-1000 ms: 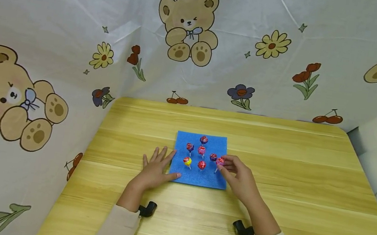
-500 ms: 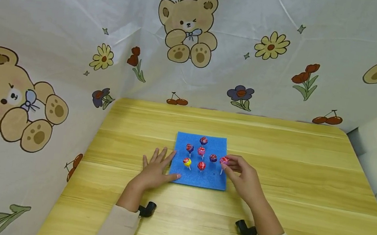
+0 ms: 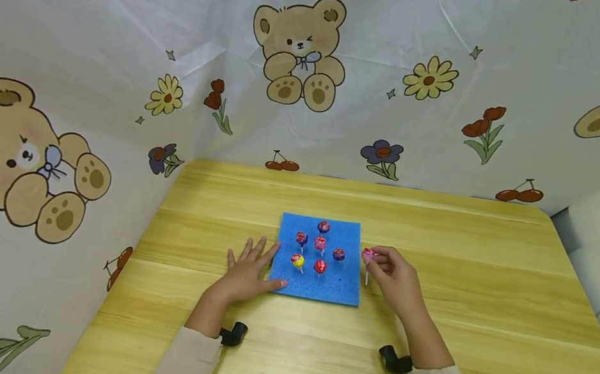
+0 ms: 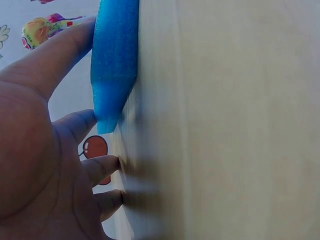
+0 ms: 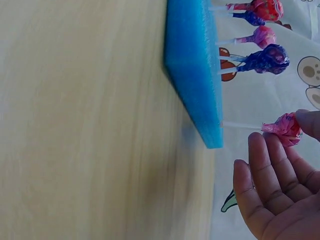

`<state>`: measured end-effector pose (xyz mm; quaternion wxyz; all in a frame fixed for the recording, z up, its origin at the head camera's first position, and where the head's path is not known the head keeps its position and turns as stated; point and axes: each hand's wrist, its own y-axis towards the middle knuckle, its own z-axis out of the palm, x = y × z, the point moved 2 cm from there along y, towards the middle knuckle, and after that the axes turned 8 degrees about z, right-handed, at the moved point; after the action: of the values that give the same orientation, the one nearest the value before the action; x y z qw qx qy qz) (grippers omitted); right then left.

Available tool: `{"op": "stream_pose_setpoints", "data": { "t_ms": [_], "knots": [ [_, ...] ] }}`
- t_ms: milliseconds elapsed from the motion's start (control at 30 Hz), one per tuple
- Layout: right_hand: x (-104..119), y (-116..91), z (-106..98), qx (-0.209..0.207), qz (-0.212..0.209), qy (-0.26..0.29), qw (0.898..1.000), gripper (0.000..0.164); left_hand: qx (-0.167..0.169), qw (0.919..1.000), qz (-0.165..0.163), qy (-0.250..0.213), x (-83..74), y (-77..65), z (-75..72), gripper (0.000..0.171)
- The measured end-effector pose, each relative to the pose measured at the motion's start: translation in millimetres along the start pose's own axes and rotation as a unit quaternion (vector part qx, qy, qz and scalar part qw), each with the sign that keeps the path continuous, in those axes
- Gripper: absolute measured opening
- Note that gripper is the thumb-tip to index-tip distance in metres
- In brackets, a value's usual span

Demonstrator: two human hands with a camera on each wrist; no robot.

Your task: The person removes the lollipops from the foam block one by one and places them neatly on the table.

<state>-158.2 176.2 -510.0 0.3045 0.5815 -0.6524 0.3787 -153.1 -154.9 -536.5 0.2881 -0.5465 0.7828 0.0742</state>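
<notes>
Between thumb and fingers my right hand [image 3: 397, 284] pinches a pink-wrapped lollipop [image 5: 285, 129] by its candy head, its white stick pointing down, just right of the blue foam block [image 3: 314, 289] in the head view. My left hand [image 3: 245, 274] lies with fingers spread at the block's left edge; its thumb [image 4: 65, 47] rests on the foam. Several wrapped lollipops stand in the block by their sticks: a yellow one [image 3: 297, 260], a red one [image 3: 320, 267], a pink one [image 3: 320, 244] and dark blue-and-red ones, such as the dark lollipop [image 3: 339, 255] nearest my right hand.
The block lies on a light wooden table [image 3: 465, 289]. Behind and left of it hangs a white cloth [image 3: 370, 29] printed with bears and flowers. A small dark hole [image 3: 340, 279] shows in the foam near its right front.
My right hand has moved right with the pink lollipop, from over the block to beside it; a small hole shows where its stick was. My left hand has stayed in place.
</notes>
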Motion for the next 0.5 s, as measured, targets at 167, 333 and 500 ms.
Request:
{"op": "stream_pose_setpoints", "data": {
  "t_ms": [167, 333, 500],
  "knots": [
    [-5.8, 6.3, -0.5, -0.005, 0.03, -0.017, 0.999, 0.043, -0.003, 1.0, 0.001, 0.0, 0.1, -0.6, -0.4, 0.093],
    [-12.0, 10.7, -0.5, 0.0, 0.054, -0.034, 0.998, 0.043, -0.005, 1.0, 0.002, -0.003, 0.5, -0.3, -0.8, 0.092],
    [-18.1, 13.3, 1.2, 0.011, 0.075, -0.04, 0.996, 0.041, -0.008, 1.0, 0.005, -0.003, 1.4, -0.5, 0.2, 0.092]
  ]
}}
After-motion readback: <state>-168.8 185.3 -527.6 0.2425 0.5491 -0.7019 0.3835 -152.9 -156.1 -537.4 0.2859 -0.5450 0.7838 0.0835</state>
